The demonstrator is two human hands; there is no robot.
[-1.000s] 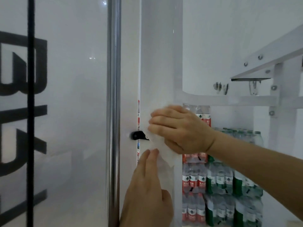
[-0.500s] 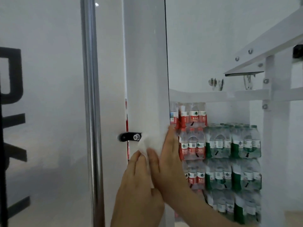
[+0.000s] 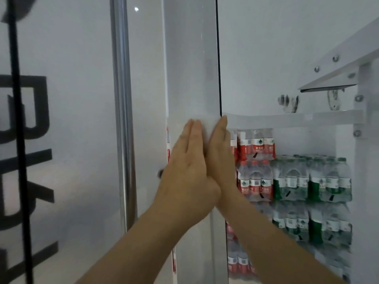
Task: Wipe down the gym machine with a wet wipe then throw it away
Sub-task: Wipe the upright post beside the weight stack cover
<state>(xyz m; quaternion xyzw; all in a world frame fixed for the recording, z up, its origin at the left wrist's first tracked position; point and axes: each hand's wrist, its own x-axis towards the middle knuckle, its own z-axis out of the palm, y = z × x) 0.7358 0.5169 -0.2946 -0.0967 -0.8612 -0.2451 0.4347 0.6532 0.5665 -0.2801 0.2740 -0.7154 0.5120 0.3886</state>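
Observation:
The gym machine's white upright post runs from top to bottom through the middle of the head view. A white wet wipe lies flat against the post at mid height. My left hand and my right hand press side by side on the wipe, fingers straight and pointing up, and cover most of it. Only the wipe's upper part shows between and above the fingertips. The black pin on the post peeks out at my left hand's edge.
A chrome guide rod stands left of the post, beside a white panel with black lettering. White frame bars with bolts cross at the right. Shrink-wrapped packs of water bottles are stacked behind, low right.
Both hands have slid the wipe up the post from below the black pin to above it. The right hand turned from lying sideways to pointing up beside the left.

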